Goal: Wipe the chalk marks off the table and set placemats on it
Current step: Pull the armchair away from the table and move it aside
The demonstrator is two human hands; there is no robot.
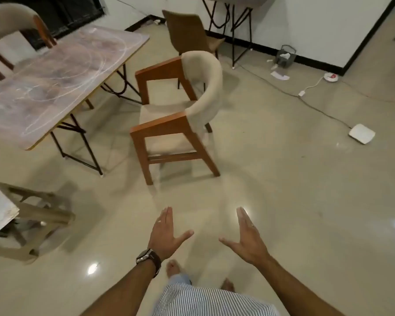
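A folding table (55, 74) with a pinkish marbled top stands at the upper left, covered in white chalk loops and smears. My left hand (165, 231), with a watch on the wrist, and my right hand (249, 238) are stretched out low over the floor, palms facing each other, fingers apart, holding nothing. Both hands are well short of the table. No cloth or placemat is in sight.
A wooden armchair (176, 115) with a beige curved back stands right of the table, straight ahead of my hands. A second chair (12, 21) sits at the far left, a brown chair (187, 30) behind. A plastic stool (37, 215) lies lower left. Cables and a white box (361, 133) are on the floor at right.
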